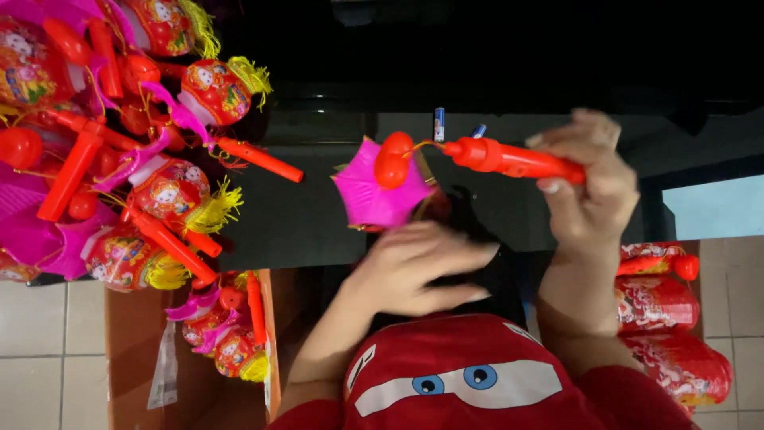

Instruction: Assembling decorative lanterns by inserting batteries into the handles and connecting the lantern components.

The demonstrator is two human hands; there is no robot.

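Observation:
My right hand (589, 187) grips the red plastic handle (509, 159) of a toy lantern and holds it level over the dark table (302, 215). A red ball (393, 159) hangs at the handle's tip, in front of the pink star-shaped top (370, 199) of the lantern. My left hand (414, 267) is blurred, fingers spread, just below that pink top and touching or nearly touching the lantern body, which it mostly hides.
A heap of finished red and pink lanterns (119, 143) with yellow tassels covers the table's left side. More lanterns lie in a cardboard box (231, 334) below. Red packaged lanterns (664, 318) sit at the right. Two small batteries (439, 123) lie on the table behind.

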